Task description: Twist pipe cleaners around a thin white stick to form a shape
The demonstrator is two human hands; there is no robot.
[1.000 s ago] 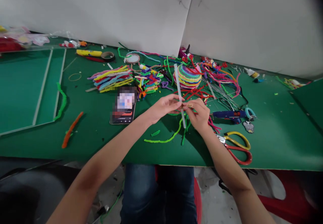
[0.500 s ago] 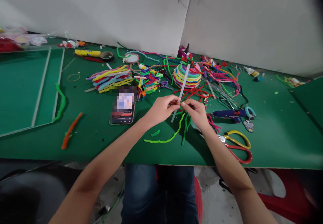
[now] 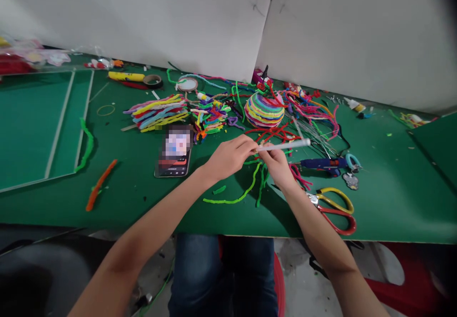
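My left hand (image 3: 233, 154) is closed, its fingertips pinching the near end of a whitish, translucent glue stick (image 3: 289, 145). The stick points right and passes over the fingers of my right hand (image 3: 277, 162). That hand is closed too, pressed against the left one, with a bit of brown fuzzy strand (image 3: 262, 143) at its fingertips; most of it is hidden by the fingers. Below the hands lie green pipe cleaners (image 3: 255, 183). Just beyond stands a ball wound in rainbow-striped pipe cleaners (image 3: 264, 111).
A phone (image 3: 174, 153) lies left of the hands. On the right are a blue glue gun (image 3: 323, 163) and scissors (image 3: 335, 207) with yellow and red handles. Bundled pipe cleaners (image 3: 159, 112) and a tape roll (image 3: 153, 81) sit farther back. White panels (image 3: 143, 17) rise behind the table.
The glue stick has swung from nearly upright to almost level, its far end now pointing right. Both hands stay together in about the same place.
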